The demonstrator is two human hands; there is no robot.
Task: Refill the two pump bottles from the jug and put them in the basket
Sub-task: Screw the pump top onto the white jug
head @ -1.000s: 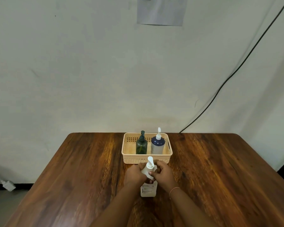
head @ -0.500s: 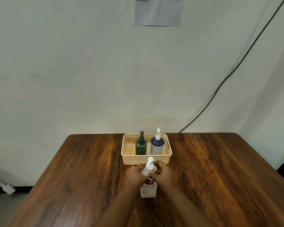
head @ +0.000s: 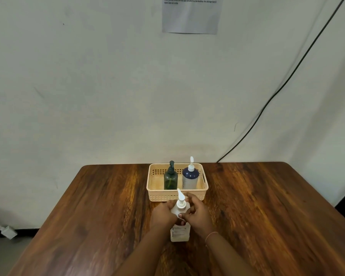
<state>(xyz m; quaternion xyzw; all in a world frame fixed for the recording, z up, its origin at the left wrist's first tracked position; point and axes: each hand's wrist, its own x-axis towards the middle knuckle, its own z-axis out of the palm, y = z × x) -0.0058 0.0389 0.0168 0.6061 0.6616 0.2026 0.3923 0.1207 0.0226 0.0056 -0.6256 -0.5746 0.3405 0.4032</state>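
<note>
Both hands wrap one white pump container (head: 180, 232), the refill jug by the look of it, standing on the table (head: 267, 206) just near of the basket (head: 177, 196). Left hand (head: 163, 215) grips its shoulder; right hand (head: 197, 213) closes on the neck below the pump head (head: 180, 198).

Step, judged: working the pump collar, opening or closing.

Green bottle (head: 170, 179) and blue bottle (head: 190, 178) stand upright in the basket, side by side.

Jug's long axis is vertical; its nozzle points far, toward the basket.

Next move needs the body held steady while the collar turns.
</note>
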